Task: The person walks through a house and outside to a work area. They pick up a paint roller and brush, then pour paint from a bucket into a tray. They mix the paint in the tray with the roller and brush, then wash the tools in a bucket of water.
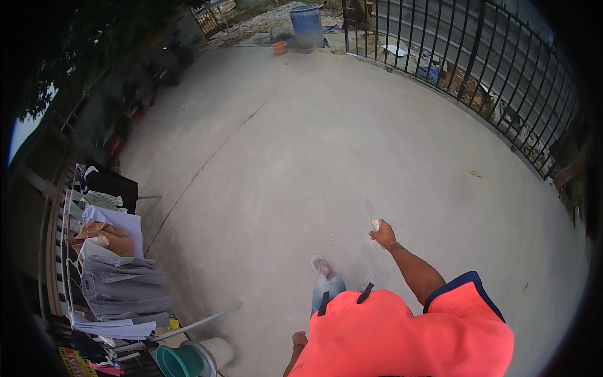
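Out in front of me on the right, my right hand [383, 235] is closed around a small pale, off-white object [375, 224]. Only its end shows above my fingers, so its kind is unclear. Low by my side, my left hand [299, 340] hangs beside my bright coral shirt [402, 333]. Its fingers are too small and hidden to make out, and nothing shows in it. One foot in a flip-flop [319, 264] is forward on the concrete floor [282, 188].
A rack of hanging clothes [122, 276] stands on the left, above a green tub [179, 361] and a white bucket [217, 352]. A black metal fence [480, 63] runs along the right. Far ahead are a blue barrel [306, 26] and an orange bucket [279, 48].
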Motion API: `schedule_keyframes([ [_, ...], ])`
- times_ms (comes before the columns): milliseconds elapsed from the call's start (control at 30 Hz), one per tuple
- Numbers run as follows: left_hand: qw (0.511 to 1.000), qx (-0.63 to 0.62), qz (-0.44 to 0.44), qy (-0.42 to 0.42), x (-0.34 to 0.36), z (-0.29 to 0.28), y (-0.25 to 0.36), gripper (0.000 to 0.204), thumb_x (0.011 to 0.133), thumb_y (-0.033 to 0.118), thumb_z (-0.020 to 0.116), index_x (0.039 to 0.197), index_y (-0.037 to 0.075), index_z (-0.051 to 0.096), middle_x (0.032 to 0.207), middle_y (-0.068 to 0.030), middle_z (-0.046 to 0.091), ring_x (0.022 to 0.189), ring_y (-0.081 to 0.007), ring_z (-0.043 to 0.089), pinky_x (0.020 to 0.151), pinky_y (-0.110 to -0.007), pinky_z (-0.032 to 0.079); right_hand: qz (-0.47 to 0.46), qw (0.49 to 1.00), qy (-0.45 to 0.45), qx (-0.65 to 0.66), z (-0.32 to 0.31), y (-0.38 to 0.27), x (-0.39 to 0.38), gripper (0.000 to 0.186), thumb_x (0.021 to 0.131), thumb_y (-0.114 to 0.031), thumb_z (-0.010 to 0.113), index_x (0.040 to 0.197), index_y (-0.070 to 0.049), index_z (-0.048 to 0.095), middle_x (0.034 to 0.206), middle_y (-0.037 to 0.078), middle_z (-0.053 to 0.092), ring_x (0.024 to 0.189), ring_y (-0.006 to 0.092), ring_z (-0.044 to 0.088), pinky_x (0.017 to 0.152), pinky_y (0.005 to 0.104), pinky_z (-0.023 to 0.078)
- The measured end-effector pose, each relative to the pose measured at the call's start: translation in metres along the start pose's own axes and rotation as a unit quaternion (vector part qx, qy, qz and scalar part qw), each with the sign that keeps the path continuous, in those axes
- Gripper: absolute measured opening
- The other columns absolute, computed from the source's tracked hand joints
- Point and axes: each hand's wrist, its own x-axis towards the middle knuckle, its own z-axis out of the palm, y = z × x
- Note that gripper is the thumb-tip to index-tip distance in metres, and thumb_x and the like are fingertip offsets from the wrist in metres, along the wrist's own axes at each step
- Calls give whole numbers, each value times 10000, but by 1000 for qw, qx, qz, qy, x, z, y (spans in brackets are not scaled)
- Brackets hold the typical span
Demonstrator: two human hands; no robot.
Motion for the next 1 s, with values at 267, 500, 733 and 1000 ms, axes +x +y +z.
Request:
schedule_keyframes([
  [267,992,54,-97,-62,184,-95,75,203,814,29,516,914,30,692,896,-179,694,859,-317,676,753,-394,550,-29,997,28,-72,66,-111,167,351,704,-114,757,969,11,562,738,137,670,646,214,682,613,365,534],
  [500,989,-76,69,106,505,-265,245,176,916,55,473,961,40,643,716,-89,620,607,-179,606,581,-327,508,231,970,19,-79,81,-84,161,459,649,-125,806,1012,20,566,857,193,684,692,271,711,611,394,571],
  [733,971,-139,159,112,736,-427,447,165,909,7,481,985,7,626,913,-173,628,817,-281,628,750,-363,503,359,922,46,-135,98,-153,223,418,647,-68,797,963,63,558,849,190,685,626,256,707,523,379,571],
  [1000,985,99,78,-120,816,-426,428,217,875,125,471,920,89,681,1009,-184,665,1002,-349,622,914,-423,490,269,957,83,-63,190,-299,560,414,663,-99,765,1002,49,582,860,187,695,684,264,711,602,379,576],
])
